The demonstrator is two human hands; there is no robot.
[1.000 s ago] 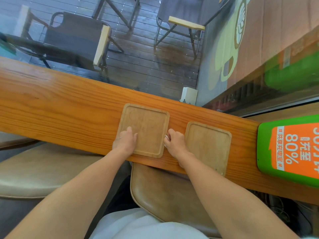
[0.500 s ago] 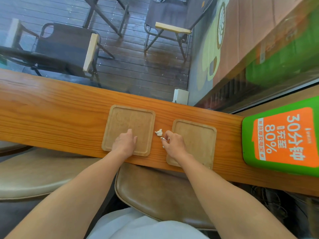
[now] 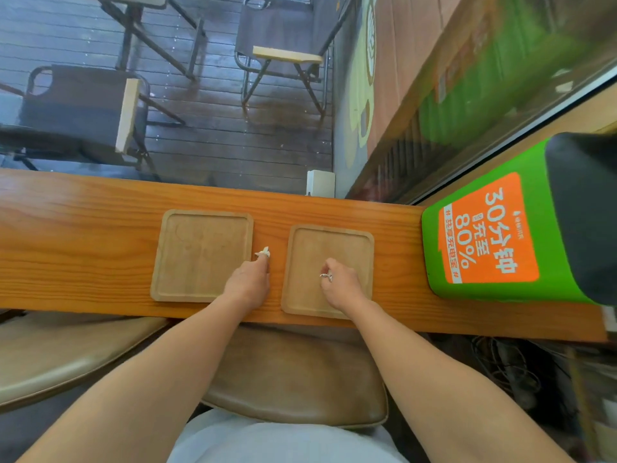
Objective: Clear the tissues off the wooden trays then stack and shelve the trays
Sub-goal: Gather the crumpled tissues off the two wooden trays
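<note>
Lying side by side along the counter's (image 3: 83, 235) near edge, two trays (image 3: 200, 255) (image 3: 329, 259) are sitting bare inside. The left hand (image 3: 248, 282) is pinching a tissue (image 3: 263, 252) in the gap between them. The right hand (image 3: 340, 284) is resting curled on the right tray, holding nothing.

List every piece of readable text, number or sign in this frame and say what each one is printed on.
"30分钟" on the orange panel of the green charging station.
"充至 80%" below it on the same panel.
White strip along the panel's edge: starts with "#", apparently "共享充电宝", too small to confirm.
Small white logo text by the panel's top corner: too small to read.
Wooden trays and wooden counter: no text.
</note>
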